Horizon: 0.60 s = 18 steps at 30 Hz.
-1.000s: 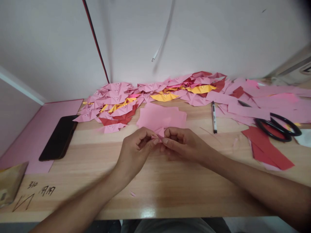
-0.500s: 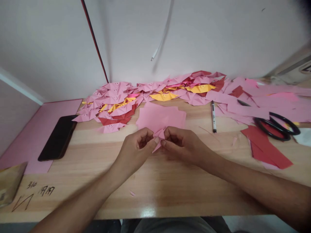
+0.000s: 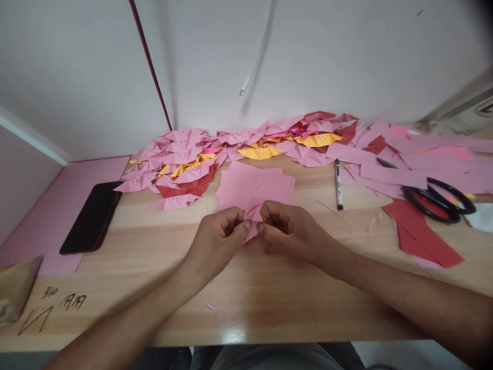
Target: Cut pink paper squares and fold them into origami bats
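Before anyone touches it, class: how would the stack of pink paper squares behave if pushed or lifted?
The pink paper stack lies fanned, so a push would probably scatter its sheets across the glossy table. They look thin: likely light and floppy when lifted by one edge.

A paper-craft corner, likely in a home or small room: a wooden surface pushed against a plain white wall, heaped along the back with folded paper figures in pink, red and yellow. Loose pink sheets, red offcuts, scissors, a marker and a phone lie about; pen scribbles mark the wood.
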Each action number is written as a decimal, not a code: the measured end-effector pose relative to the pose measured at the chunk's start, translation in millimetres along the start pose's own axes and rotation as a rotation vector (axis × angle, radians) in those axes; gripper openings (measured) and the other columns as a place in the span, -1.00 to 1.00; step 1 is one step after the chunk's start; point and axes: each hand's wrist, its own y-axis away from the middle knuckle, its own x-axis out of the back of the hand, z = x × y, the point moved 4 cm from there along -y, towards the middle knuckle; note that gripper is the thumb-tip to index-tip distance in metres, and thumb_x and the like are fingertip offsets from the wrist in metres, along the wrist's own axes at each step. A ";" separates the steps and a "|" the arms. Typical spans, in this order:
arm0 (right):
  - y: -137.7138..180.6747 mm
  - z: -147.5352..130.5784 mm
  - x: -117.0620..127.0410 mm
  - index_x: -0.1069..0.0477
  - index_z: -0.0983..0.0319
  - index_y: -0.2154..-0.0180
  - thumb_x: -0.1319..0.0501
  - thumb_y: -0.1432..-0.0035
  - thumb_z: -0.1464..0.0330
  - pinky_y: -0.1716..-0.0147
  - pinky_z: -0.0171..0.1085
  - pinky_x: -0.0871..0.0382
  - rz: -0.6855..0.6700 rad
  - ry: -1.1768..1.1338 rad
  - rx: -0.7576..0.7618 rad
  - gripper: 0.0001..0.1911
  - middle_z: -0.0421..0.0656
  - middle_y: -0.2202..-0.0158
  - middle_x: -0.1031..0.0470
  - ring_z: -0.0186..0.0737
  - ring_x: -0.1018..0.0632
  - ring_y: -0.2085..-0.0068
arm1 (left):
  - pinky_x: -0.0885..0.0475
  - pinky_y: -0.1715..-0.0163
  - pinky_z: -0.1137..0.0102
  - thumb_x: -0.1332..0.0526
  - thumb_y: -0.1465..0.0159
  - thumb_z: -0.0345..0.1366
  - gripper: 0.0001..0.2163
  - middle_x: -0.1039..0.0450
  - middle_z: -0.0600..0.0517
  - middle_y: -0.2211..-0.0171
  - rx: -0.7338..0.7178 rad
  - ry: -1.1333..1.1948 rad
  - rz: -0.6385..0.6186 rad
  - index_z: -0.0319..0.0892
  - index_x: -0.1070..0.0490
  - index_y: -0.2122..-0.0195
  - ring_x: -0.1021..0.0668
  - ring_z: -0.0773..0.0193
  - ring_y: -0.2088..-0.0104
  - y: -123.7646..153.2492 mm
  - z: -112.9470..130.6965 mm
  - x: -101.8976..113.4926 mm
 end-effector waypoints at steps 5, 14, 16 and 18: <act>-1.2 1.0 0.4 -0.21 0.20 0.43 -0.11 -0.12 0.42 0.57 -0.40 -0.09 -0.032 -0.069 -0.021 -0.91 -0.31 0.54 -0.23 -0.42 -0.24 0.53 | 0.02 0.63 0.51 -0.15 -0.20 -0.26 -0.75 -0.03 0.19 0.65 0.006 0.018 0.002 -0.20 -0.18 0.59 -0.11 0.46 0.62 -1.2 -0.1 4.3; -1.9 1.6 1.1 -0.22 0.21 0.42 -0.10 -0.19 0.33 0.56 -0.39 -0.10 -0.015 -0.031 -0.034 -0.86 -0.30 0.54 -0.25 -0.40 -0.25 0.52 | -0.03 0.60 0.50 -0.11 -0.26 -0.19 -0.69 -0.02 0.18 0.62 -0.070 -0.107 -0.023 -0.18 -0.11 0.57 -0.15 0.44 0.58 -2.4 0.4 6.2; -2.4 0.9 1.7 -0.22 0.21 0.42 -0.10 -0.20 0.31 0.56 -0.39 -0.10 0.000 -0.012 -0.029 -0.85 -0.30 0.54 -0.24 -0.40 -0.25 0.52 | -0.02 0.60 0.50 -0.10 -0.27 -0.18 -0.67 -0.02 0.18 0.63 -0.077 -0.149 -0.042 -0.18 -0.08 0.59 -0.14 0.44 0.59 -1.8 1.0 5.0; -2.9 0.9 1.5 -0.21 0.20 0.41 -0.09 -0.21 0.29 0.56 -0.39 -0.11 -0.007 -0.010 -0.026 -0.83 -0.30 0.53 -0.24 -0.39 -0.25 0.52 | 0.00 0.61 0.49 -0.10 -0.27 -0.19 -0.66 -0.01 0.18 0.64 -0.084 -0.182 -0.035 -0.17 -0.06 0.60 -0.14 0.43 0.59 -1.0 1.6 4.2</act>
